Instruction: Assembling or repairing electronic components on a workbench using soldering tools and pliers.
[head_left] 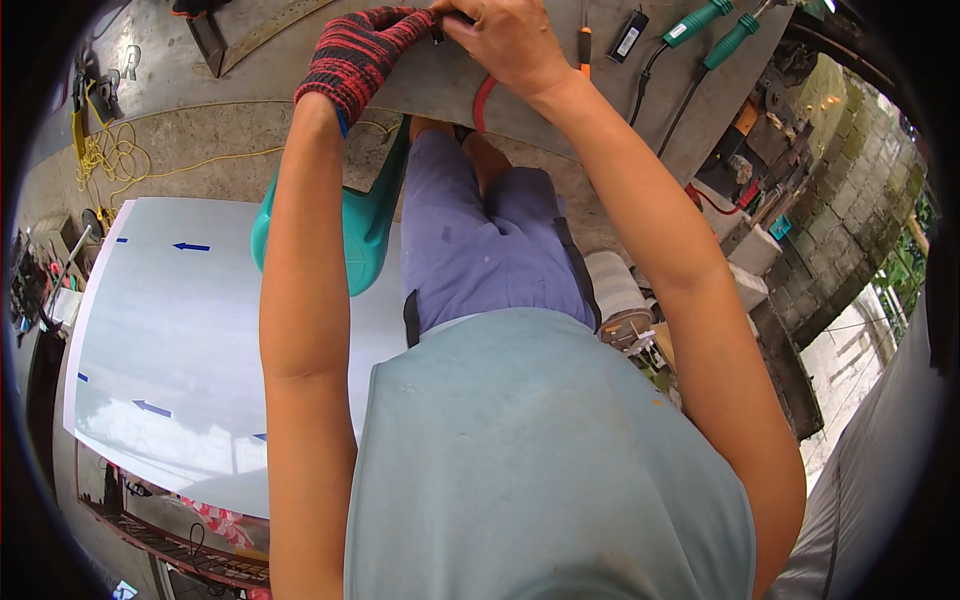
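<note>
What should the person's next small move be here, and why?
Probably lower the small dark piece slightly toward the grey table, gloved left hand and bare right hand together. Their fingertips meet at it near the picture's upper edge, where the grip is partly hidden, and the table surface lies right beneath, so it might offer steadier support.

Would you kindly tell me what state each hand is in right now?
Left hand: gloved, fingers drawn together at a small dark item; whether it grips it cannot be told.
Right hand: bare, fingers curled closed, apparently pinching that item.
</note>
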